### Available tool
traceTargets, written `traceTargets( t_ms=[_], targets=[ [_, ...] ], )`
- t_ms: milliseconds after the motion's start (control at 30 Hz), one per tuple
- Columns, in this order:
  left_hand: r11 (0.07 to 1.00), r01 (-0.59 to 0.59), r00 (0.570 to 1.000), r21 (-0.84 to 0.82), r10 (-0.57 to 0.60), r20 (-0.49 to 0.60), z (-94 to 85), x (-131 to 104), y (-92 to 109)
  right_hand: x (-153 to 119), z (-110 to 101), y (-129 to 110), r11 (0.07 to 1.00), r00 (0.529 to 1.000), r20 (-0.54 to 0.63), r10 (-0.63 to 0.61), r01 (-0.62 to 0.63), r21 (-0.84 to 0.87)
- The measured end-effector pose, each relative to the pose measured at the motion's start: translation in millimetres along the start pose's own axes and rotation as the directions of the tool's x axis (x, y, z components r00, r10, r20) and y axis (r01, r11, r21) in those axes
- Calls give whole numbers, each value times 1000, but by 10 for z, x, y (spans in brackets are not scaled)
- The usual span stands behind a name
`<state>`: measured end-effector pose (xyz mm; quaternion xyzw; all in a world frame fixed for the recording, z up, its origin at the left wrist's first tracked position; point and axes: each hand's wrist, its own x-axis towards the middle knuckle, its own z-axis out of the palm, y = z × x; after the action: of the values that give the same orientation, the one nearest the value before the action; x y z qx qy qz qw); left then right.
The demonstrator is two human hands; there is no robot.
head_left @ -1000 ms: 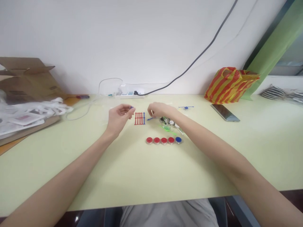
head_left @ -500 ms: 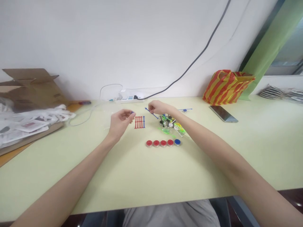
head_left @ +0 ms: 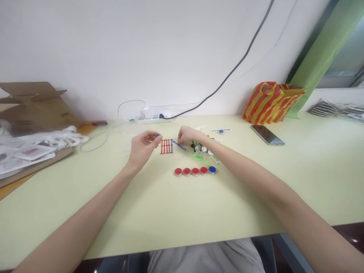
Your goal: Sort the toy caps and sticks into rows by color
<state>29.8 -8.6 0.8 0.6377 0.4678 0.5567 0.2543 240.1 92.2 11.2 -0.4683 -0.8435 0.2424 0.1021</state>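
My left hand [head_left: 142,149] is closed in a pinch on a small blue piece [head_left: 158,135], mostly hidden by the fingers. My right hand [head_left: 187,135] grips a thin blue plastic stick [head_left: 179,145] with arrow-shaped ends, slanted close above the table. Left of that stick, several red sticks [head_left: 166,146] lie side by side, with one blue stick [head_left: 171,146] at the right end of their row. Nearer to me, several red-topped round discs [head_left: 195,171] and one blue-topped disc [head_left: 212,170] form a line. Beneath my right forearm is a jumble of green, black and white small parts [head_left: 199,154].
Behind the jumble lies another blue stick with a round piece [head_left: 221,131]. A phone [head_left: 267,135] and a striped bag [head_left: 270,104] are at the right. Against the wall sits a power strip [head_left: 153,118] with a black cable. A cardboard box [head_left: 36,100] and white plastic bags [head_left: 42,149] occupy the left.
My right hand has brought the blue stick down and slightly towards me, next to the row of sticks. My left hand keeps its pinch in nearly the same spot.
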Motion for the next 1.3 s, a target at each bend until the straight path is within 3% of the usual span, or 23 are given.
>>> traceTargets(
  t_ms=[100, 233, 300, 500, 700, 967, 1300],
  targets=[
    [1000, -7, 1000, 20, 7, 6, -3, -2, -8, -14, -48, -51, 990, 999, -44, 22, -28, -138],
    [999, -24, 1000, 38, 24, 7, -6, 2, -31, -54, -117, -118, 975, 987, 18, -162, 163, -153],
    [999, -29, 1000, 38, 29, 12, -3, 4, -43, -81, -118, -159, 961, 978, 72, -197, 207, -182],
    [998, -39, 999, 49, 37, 25, 7, 1, -42, -103, -25, -208, 947, 990, 63, -125, 138, -289],
    [998, -43, 999, 37, 42, 29, 4, 1, -39, -23, 75, -135, 952, 994, -61, -93, 71, -297],
    [997, -49, 999, 53, 47, 27, 10, -8, -30, 5, 83, -99, 956, 993, -42, -110, 94, -278],
    [998, -43, 998, 55, 41, 41, 17, -14, -30, 35, 226, -90, 931, 978, -175, -110, 39, -364]
  ],
)
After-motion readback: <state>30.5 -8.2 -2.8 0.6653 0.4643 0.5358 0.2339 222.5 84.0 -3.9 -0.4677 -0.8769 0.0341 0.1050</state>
